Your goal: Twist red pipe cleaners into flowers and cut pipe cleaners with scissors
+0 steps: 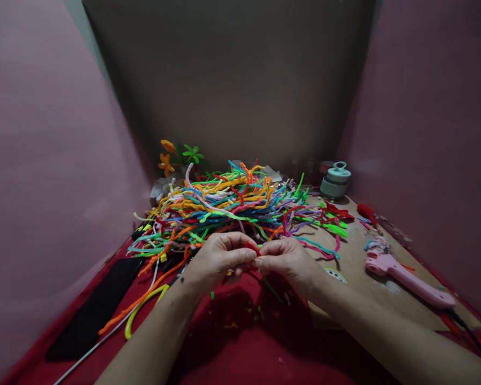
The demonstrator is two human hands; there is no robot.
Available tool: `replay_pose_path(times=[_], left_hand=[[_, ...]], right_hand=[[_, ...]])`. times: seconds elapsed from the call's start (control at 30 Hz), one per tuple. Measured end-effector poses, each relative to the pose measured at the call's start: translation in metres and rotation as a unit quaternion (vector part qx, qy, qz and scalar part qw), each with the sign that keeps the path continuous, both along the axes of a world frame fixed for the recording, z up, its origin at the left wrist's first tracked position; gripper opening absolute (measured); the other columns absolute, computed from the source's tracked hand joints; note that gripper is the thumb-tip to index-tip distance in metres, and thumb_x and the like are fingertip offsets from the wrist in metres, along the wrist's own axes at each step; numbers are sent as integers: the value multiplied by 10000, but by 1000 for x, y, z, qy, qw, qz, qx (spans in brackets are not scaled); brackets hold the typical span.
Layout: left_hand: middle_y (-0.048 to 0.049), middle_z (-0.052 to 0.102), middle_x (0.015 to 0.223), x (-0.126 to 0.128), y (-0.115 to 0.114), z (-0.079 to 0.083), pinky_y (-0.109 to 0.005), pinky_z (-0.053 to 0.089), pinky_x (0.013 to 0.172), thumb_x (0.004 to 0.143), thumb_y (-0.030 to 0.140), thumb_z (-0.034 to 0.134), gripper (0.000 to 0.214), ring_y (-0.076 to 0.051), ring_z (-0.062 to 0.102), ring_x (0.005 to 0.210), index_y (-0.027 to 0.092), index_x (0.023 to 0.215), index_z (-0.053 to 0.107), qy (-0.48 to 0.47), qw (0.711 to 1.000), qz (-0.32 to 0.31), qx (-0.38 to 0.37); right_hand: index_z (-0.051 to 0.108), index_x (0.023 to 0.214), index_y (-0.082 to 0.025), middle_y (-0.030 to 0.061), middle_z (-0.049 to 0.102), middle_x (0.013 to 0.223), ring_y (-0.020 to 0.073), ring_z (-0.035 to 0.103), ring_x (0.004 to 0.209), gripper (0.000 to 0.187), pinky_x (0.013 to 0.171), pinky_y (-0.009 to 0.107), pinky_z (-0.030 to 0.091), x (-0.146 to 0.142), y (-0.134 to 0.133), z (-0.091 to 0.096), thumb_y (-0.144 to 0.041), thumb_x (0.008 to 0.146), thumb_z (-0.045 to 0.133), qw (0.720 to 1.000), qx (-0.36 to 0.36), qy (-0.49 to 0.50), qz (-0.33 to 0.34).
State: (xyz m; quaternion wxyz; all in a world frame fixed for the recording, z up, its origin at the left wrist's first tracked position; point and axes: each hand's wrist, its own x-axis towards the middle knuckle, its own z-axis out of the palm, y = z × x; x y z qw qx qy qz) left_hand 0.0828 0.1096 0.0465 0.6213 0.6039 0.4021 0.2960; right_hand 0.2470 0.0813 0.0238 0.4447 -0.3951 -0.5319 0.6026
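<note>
My left hand (228,256) and my right hand (286,262) meet over the red cloth, fingertips nearly touching. Both pinch a red pipe cleaner (253,247), which shows as a short bent length between the fingers; the rest of it is hidden. Just beyond the hands spreads a large heap of pipe cleaners (224,206) in many colours. Under the right wrist a white round piece with holes (335,275) is partly covered.
A pink glue gun (409,280) lies on a brown board (353,305) at right, its cord trailing off. Behind it stands a mint-green lidded jar (335,184). At left are a black flat slab (96,310), a yellow loop (138,313) and pipe-cleaner flowers (166,163).
</note>
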Motion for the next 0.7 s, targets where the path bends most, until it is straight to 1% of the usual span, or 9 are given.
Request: replay_pose_path(times=[0.1,0.2,0.3,0.37,0.47,0.53,0.63,0.67,0.7], left_hand=[[38,495,401,3,-1,-5,-155,242,337,672,266,680,155,-42,374,334,121,700,630,-33,999,31,-6],[50,467,365,9,-3,-9,-150,230,326,652,292,698,187,-33,343,307,130,646,605,-101,992,60,-43],[71,420,345,15,-6,-13,-146,207,308,647,300,697,204,-25,292,285,143,621,570,-148,983,79,-70],[79,403,347,18,-7,-14,-144,198,307,661,299,688,201,-21,271,285,145,628,563,-151,982,91,-64],[74,416,372,20,-9,-13,-141,203,321,674,285,683,197,-18,290,305,138,631,560,-133,985,103,-37],[77,402,376,22,-10,-11,-140,188,316,671,293,684,219,-15,273,305,140,612,538,-131,985,103,-45],[89,365,370,24,-12,-9,-141,170,299,665,326,679,270,-10,218,294,153,579,490,-144,981,91,-98],[89,365,371,25,-13,-8,-142,171,296,663,329,679,279,-10,214,292,155,573,481,-144,980,90,-106],[87,372,376,25,-13,-8,-142,171,293,663,329,678,281,-11,216,292,155,571,478,-143,980,92,-105]], right_hand=[[596,546,-124,-49,434,476,54,310,459,148,463,225,226,0,-4,1,-229,640,640,1000,16,-11,-22],[583,545,-127,-45,436,480,59,320,463,163,457,225,227,-1,-6,2,-238,657,628,998,37,-22,-38],[554,534,-130,-52,408,470,55,295,455,190,446,225,206,-1,-5,1,-250,664,622,999,34,-18,-29],[530,525,-134,-59,388,463,52,277,447,206,440,224,198,-1,-5,-1,-253,668,618,999,26,-10,-22],[502,517,-141,-62,369,461,53,267,442,227,435,222,205,-1,-6,-3,-254,686,603,999,24,-20,-27],[503,523,-142,-55,376,479,60,296,463,228,452,221,235,-1,-8,-4,-248,706,589,995,69,-56,-51],[519,534,-140,-39,419,521,75,366,529,227,515,220,291,-2,-11,-4,-239,730,577,975,162,-118,-96],[526,539,-139,-35,432,531,78,379,543,225,528,220,299,-2,-12,-4,-238,735,575,971,176,-129,-102],[533,547,-138,-34,438,534,78,382,544,222,529,219,301,-1,-12,-4,-242,739,574,971,174,-131,-98]])
